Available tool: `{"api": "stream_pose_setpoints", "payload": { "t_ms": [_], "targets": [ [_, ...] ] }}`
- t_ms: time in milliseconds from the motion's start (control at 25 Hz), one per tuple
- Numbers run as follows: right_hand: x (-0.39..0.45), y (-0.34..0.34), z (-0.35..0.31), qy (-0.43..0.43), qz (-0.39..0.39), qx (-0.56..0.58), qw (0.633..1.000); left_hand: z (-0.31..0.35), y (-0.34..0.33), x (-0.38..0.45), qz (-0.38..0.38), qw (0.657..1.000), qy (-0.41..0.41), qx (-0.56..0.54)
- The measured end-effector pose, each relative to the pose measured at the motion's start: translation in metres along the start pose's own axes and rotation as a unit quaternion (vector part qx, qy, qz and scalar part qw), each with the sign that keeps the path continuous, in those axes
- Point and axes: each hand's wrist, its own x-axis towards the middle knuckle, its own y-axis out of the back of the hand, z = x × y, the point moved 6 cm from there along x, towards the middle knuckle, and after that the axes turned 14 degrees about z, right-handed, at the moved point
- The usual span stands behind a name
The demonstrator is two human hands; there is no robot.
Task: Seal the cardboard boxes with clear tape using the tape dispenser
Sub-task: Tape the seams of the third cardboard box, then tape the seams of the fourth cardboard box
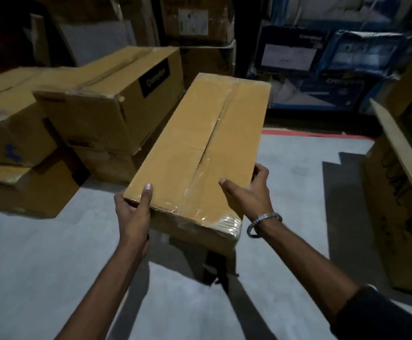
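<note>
Grey concrete floor [40, 266] ran under everything we saw, dimly lit, with a red painted line [310, 133] crossing it toward the far side and hard shadows falling near its middle. We held a long cardboard box [175, 153] between both hands, above the floor and angled away from us toward the far stacks. Clear tape [207, 148] ran along its centre seam from end to end, and more shiny tape wrapped the near right corner [227, 224]. Our left hand [132, 212] gripped the near left corner, thumb laid over the top face and the fingers curled under out of sight. Our right hand [249, 190] clasped the near right edge, thumb on top near the seam, fingers wrapped around the side; a metal bracelet [264, 220] sat on that wrist and a dark sleeve [384, 312] covered the upper forearm. Toward the floor's left edge stood a pile of brown boxes [106, 106], the top one tilted and bearing a black label [154, 78]; the long box's far left side lay just beside it. Against the far wall stood blue printed cartons [335, 69] and another brown carton [195, 20]. By the right edge stood a tall box [401, 192] with black scrawl on its side and a raised flap. We could not find a tape dispenser anywhere in view.
</note>
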Motion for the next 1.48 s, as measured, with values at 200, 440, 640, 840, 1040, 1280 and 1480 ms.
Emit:
{"api": "stream_pose_setpoints", "payload": {
  "t_ms": [200, 440, 640, 840, 1040, 1280, 1480],
  "targets": [
    [0.087, -0.087, 0.000, -0.013, -0.105, -0.010, 0.994, -0.003, -0.045, 0.088, -0.058, 0.998, 0.021, 0.026],
    [0.097, -0.152, 0.046, -0.138, -0.157, 0.037, 0.977, -0.054, -0.097, 0.106, -0.118, 0.977, 0.084, 0.159],
    [0.120, -0.179, 0.040, -0.178, -0.188, 0.038, 0.965, -0.045, -0.127, 0.098, -0.152, 0.978, 0.106, 0.101],
    [0.110, -0.156, 0.040, -0.120, -0.177, -0.025, 0.977, -0.056, -0.127, 0.062, -0.138, 0.971, 0.107, 0.165],
    [0.076, -0.051, 0.034, -0.018, -0.096, -0.082, 0.992, -0.070, -0.153, -0.036, -0.225, 0.953, 0.080, 0.188],
    [0.007, 0.149, 0.024, 0.129, 0.048, -0.148, 0.979, -0.044, -0.215, -0.212, -0.414, 0.897, 0.044, 0.147],
    [-0.013, 0.323, -0.018, 0.217, 0.354, -0.188, 0.890, -0.002, -0.259, -0.330, -0.536, 0.836, -0.040, 0.106]
  ]
}}
